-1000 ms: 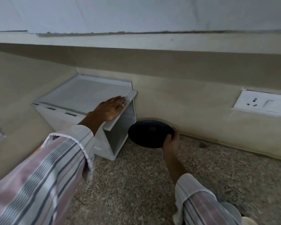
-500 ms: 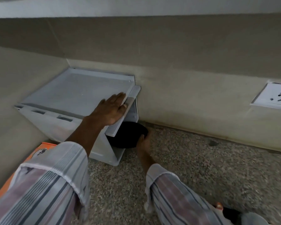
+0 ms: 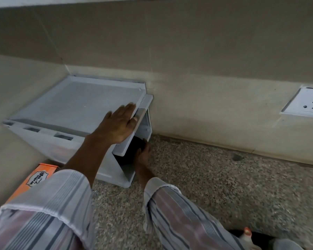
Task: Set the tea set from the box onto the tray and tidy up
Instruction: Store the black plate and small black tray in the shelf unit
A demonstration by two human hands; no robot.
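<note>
I am pressing my left hand (image 3: 118,126) flat and open on the lid (image 3: 76,105) of the white bin (image 3: 108,170), gripping nothing. My right hand (image 3: 142,154) is reaching into the bin's side opening against a black plate (image 3: 132,147); I cannot tell whether it is gripping it. I am judging this as tidying up. The tray and remaining tea set are lying out of view; the orange box (image 3: 33,181) is cut off.
</note>
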